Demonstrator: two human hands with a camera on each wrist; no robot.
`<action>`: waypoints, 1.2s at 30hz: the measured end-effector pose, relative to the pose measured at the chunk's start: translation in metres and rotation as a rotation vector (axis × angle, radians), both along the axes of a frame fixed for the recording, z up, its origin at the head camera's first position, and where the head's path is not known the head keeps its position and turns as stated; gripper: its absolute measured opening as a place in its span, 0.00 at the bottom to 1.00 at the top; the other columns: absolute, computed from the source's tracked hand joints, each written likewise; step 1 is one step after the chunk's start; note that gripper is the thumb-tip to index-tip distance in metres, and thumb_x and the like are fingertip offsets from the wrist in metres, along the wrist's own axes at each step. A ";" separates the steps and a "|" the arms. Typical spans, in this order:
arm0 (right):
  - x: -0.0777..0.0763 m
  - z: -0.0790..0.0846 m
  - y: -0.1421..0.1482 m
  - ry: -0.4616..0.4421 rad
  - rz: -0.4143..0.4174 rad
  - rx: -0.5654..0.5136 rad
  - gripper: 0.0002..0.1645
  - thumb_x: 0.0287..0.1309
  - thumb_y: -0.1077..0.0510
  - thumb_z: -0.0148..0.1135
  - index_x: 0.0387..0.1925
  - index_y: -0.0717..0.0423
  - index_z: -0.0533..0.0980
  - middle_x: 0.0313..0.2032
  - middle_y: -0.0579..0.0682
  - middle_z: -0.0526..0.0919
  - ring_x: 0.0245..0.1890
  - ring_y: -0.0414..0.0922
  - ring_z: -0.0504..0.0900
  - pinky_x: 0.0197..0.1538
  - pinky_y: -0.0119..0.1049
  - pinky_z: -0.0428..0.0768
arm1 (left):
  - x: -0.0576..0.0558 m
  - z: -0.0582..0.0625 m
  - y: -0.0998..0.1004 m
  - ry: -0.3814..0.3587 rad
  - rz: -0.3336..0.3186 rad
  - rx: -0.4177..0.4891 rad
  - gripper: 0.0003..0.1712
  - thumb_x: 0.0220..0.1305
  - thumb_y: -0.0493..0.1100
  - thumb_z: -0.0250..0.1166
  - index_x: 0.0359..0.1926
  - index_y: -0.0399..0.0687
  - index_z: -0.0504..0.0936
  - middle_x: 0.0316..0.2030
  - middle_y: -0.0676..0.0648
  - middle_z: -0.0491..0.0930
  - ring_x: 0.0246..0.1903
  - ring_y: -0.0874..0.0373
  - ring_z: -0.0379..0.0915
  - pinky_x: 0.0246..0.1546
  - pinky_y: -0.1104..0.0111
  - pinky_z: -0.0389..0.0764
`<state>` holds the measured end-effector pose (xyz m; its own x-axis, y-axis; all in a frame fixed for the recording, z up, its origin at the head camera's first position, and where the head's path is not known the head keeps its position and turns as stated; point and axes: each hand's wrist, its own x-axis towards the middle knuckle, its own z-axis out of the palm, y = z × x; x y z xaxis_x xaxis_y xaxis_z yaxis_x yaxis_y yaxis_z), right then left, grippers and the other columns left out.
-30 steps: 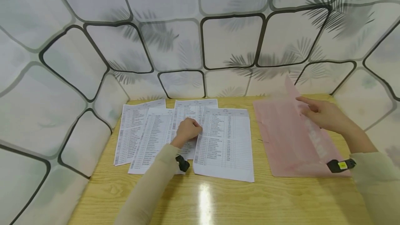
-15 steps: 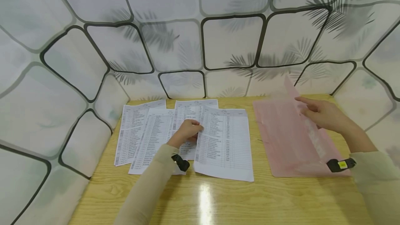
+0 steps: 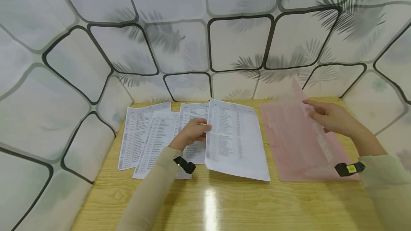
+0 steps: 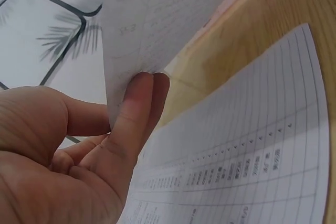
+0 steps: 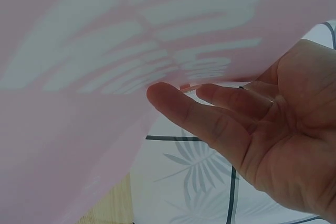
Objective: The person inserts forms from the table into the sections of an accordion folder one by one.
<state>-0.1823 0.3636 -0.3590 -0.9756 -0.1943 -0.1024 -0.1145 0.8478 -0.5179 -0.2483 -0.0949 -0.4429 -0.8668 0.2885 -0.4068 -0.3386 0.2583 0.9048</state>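
In the head view, my left hand (image 3: 191, 131) pinches the left edge of a printed sheet (image 3: 239, 138), which is lifted and tilted off the table. The left wrist view shows the thumb on one side of that sheet (image 4: 157, 19) and fingertips on the other, with another printed page (image 4: 262, 145) lying below. At the right, my right hand (image 3: 335, 117) pinches the raised cover of a translucent pink plastic folder (image 3: 289, 142). In the right wrist view, thumb and fingers meet at the edge of the pink film (image 5: 68, 124).
Several overlapping printed sheets (image 3: 141, 134) lie at the left of the wooden table (image 3: 179, 202). A patterned curtain (image 3: 237, 45) with leaf shapes surrounds the table at the back and sides.
My left hand has raised the rightmost sheet off the table, and the page has shifted and tilted toward the folder. The right hand and the pink folder cover stay almost still.
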 end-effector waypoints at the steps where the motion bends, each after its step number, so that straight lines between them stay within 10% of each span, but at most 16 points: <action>1: 0.000 0.000 0.000 0.001 0.000 -0.001 0.36 0.81 0.50 0.51 0.82 0.55 0.58 0.26 0.47 0.70 0.17 0.41 0.72 0.28 0.36 0.81 | 0.000 0.000 0.001 0.004 0.003 0.014 0.17 0.76 0.39 0.62 0.61 0.36 0.79 0.39 0.45 0.86 0.29 0.59 0.84 0.26 0.71 0.84; 36: -0.004 0.000 -0.005 -0.001 -0.003 0.019 0.35 0.80 0.53 0.52 0.80 0.58 0.60 0.23 0.47 0.67 0.19 0.43 0.75 0.28 0.35 0.83 | -0.007 0.039 0.070 0.104 -0.003 0.193 0.13 0.79 0.39 0.61 0.59 0.38 0.77 0.35 0.49 0.83 0.26 0.58 0.80 0.29 0.70 0.85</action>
<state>-0.1860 0.3585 -0.3590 -0.9760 -0.1894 -0.1075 -0.1112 0.8580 -0.5015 -0.2551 -0.0250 -0.4040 -0.9002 0.3549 -0.2524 -0.2408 0.0774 0.9675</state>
